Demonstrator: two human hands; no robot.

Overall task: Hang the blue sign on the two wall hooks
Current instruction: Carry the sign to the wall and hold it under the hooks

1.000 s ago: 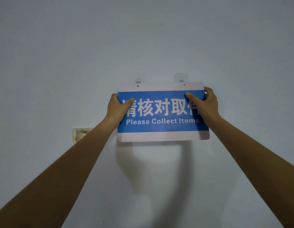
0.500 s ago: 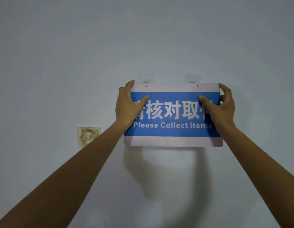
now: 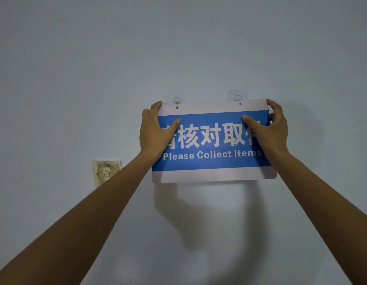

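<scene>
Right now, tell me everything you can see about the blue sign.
The blue sign is a flat, rigid-looking rectangle with rounded corners, a blue panel between pale bands, white Chinese characters and "Please Collect Items". Two small holes pierce its top band. It is held nearly level against the wall, just below two hooks, gripped by the left hand and right hand.

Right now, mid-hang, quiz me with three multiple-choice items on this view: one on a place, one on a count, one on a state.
1. Where is the stained wall plate relative to the blue sign?
A lower left
B directly above
C far right

2. How many holes show along the sign's top strip?
A none
B two
C five

3. How is the sign held?
A left hand only
B both hands
C unheld

Key:
1 A, it sits below and left.
2 B, one beneath each wall hook.
3 B, the right hand grips the other end.
</scene>
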